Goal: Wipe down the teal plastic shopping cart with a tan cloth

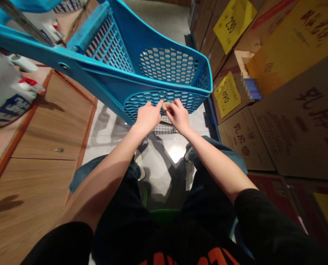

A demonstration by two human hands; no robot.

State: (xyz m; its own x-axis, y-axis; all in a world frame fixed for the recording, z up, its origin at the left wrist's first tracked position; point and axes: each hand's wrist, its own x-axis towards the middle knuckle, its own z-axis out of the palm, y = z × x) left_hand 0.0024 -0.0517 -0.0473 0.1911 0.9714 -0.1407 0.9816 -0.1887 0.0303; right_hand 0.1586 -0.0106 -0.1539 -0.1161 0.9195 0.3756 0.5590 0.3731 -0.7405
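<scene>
A blue plastic shopping basket [166, 84] with honeycomb holes in its sides stands tilted in front of me. At its near side, my right hand [179, 116] is closed, pinching a small tan piece [165, 106] whose kind I cannot make out. My left hand [149, 117] is beside it with curled fingers, and its index fingertip reaches the tan piece. What lies inside the left hand's grip is hidden. Below both hands, a thin dark rod [166, 123] crosses in front of a grey mesh. My knees are on either side of my forearms.
Stacked cardboard boxes [242, 138] with yellow price signs [227, 94] line the right side. A wooden cabinet [42, 136] stands to the left, with white-and-blue packages [9, 88] on top. Shiny grey floor [177, 147] shows between my legs.
</scene>
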